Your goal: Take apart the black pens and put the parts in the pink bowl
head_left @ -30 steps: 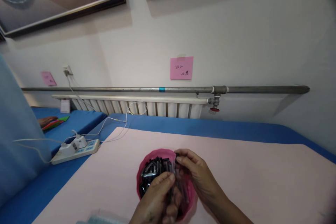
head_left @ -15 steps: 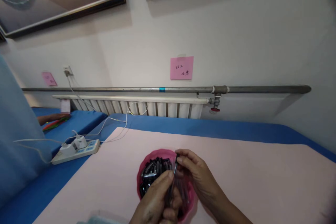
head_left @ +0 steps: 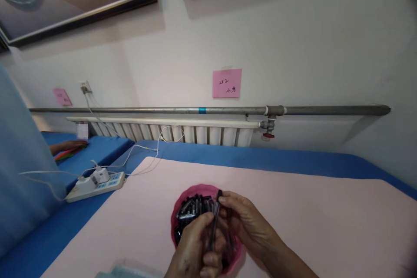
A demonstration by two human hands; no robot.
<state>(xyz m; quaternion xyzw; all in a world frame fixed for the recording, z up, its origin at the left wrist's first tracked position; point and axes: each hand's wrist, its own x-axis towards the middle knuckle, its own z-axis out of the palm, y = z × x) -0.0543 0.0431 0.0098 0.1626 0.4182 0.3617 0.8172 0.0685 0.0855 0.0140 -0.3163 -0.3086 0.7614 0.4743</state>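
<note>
A round pink bowl (head_left: 179, 208) full of several small black and silver parts (head_left: 192, 208) stands on the pink mat (head_left: 325, 226) near the front edge. Both hands hover over it. My left hand (head_left: 195, 252) is closed around a thin dark pen-like stick (head_left: 215, 219) that points up and away. My right hand (head_left: 243, 219) pinches the top end of the same stick with thumb and fingertips. The bowl's near side is hidden behind my hands.
A white power strip (head_left: 97, 181) with plugs and white cables lies on the blue cloth at the left. A radiator (head_left: 169, 132) and a metal pipe (head_left: 228, 110) run along the wall. Another person's hand (head_left: 70, 144) rests at the far left. A clear plastic item (head_left: 130, 270) sits at the bottom edge.
The stick has been drawn further out of the left hand's grip and now stands longer between the hands. Both hands shifted slightly; the other person's hand moved a little right.
</note>
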